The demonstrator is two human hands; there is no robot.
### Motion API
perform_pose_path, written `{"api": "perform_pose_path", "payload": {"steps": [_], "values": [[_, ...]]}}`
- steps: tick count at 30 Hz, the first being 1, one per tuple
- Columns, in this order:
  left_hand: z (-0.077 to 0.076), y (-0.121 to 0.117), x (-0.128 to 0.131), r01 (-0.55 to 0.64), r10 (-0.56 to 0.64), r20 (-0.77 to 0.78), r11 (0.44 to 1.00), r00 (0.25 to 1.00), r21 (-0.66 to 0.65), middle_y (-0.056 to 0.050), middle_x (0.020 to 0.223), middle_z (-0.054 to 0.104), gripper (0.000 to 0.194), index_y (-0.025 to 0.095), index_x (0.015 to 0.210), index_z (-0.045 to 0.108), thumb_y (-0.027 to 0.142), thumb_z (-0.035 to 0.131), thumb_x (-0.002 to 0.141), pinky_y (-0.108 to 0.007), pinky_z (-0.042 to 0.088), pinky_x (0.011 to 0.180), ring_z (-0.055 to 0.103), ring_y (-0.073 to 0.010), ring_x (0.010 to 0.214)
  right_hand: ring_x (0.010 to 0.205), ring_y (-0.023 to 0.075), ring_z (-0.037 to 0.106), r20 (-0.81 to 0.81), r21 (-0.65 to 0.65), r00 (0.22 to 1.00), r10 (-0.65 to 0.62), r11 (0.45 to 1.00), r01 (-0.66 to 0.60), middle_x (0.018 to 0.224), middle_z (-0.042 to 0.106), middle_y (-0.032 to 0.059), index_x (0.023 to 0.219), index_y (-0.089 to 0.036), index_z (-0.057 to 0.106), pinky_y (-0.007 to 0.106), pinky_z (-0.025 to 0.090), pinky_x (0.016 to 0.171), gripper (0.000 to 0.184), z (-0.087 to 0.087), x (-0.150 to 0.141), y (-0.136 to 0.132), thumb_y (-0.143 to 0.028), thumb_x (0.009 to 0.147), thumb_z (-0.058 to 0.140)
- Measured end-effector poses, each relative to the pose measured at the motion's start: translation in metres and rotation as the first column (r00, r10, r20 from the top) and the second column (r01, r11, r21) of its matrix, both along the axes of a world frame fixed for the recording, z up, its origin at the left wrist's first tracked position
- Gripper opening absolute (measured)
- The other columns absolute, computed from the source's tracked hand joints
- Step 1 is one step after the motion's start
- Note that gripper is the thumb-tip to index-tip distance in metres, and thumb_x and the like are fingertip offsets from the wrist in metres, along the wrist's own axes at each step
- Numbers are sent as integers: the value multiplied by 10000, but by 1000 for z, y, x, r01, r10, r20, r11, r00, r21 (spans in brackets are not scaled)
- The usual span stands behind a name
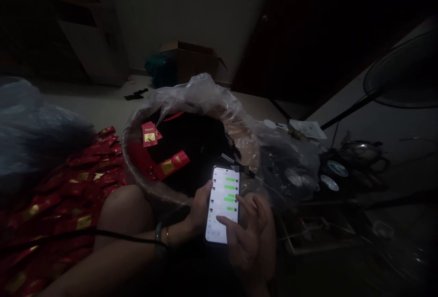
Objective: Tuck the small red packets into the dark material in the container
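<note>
A lit smartphone [221, 205] showing a chat with green message bubbles and a keyboard is gripped along its left side by my left hand [199, 208]. My right hand [247, 233] is over the phone's lower right, fingers spread, one fingertip at the on-screen keyboard. Whether that fingertip touches the glass I cannot tell. Just beyond the phone stands a round basin lined with clear plastic [132, 169], holding a dark loose mass [191, 144]. Red packets with gold labels [173, 164] lie on that mass. A bracelet and a bangle circle my left wrist.
Many red packets [82, 196] are heaped at the left, beside a large plastic bag [30, 128]. A cardboard box [195, 62] stands by the wall. To the right are a plastic bag [290, 164], a kettle [364, 151] and a fan [404, 73]. A dark cable [112, 235] crosses my left forearm.
</note>
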State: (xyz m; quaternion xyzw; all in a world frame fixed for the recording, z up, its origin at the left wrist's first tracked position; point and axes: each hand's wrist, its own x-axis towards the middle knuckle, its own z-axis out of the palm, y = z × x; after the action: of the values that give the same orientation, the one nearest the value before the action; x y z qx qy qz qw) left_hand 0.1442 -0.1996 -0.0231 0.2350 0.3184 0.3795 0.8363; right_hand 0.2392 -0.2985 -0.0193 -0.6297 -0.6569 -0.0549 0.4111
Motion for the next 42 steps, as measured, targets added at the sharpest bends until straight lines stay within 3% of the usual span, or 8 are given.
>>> {"api": "perform_pose_path", "payload": {"steps": [8,14,22,29,34,42], "values": [[3,0,0,-20,20,-25,999,999,25,-78,687,709,526,93,775,685,611,650,688,-292,468,612,622,-191,614,1347,360,212,-10,-25,1000,-1,1000,0,1428,361,44,906,-256,752,614,324,1012,292,-1,-1,-1,-189,898,468],[4,0,-1,-10,10,-7,1000,1000,16,-74,650,692,522,96,773,678,612,625,709,-294,453,586,607,-188,582,1328,372,242,16,28,1000,9,1000,-10,1386,404,63,868,-243,756,628,329,994,291,1,-1,0,-182,891,472],[6,-1,-1,4,-4,35,1000,999,-10,-87,695,707,522,96,811,682,603,641,693,-311,467,611,621,-204,615,1343,386,230,31,-27,1000,2,1000,-1,1427,374,50,928,-265,750,614,354,989,291,-1,-1,0,-197,896,470],[4,0,0,0,0,30,1000,1000,-16,-68,638,694,517,97,767,678,606,655,677,-291,454,567,604,-186,567,1336,374,247,8,-1,1000,-8,1000,8,1413,396,44,793,-229,756,634,317,1013,318,1,-3,-1,-190,890,456],[3,0,-1,-22,22,-1,1000,1000,15,-70,645,695,492,96,761,673,585,641,711,-288,445,581,605,-182,573,1365,382,190,57,-34,998,4,999,-2,1452,353,41,885,-244,754,631,320,1012,284,1,-2,-2,-190,881,475],[1,1,-1,-5,6,-19,999,1000,33,-91,686,712,537,93,791,689,619,611,716,-303,451,601,620,-204,605,1340,368,248,13,5,999,-36,999,36,1384,434,51,841,-238,761,604,307,1016,324,3,0,-1,-195,896,445]]}}
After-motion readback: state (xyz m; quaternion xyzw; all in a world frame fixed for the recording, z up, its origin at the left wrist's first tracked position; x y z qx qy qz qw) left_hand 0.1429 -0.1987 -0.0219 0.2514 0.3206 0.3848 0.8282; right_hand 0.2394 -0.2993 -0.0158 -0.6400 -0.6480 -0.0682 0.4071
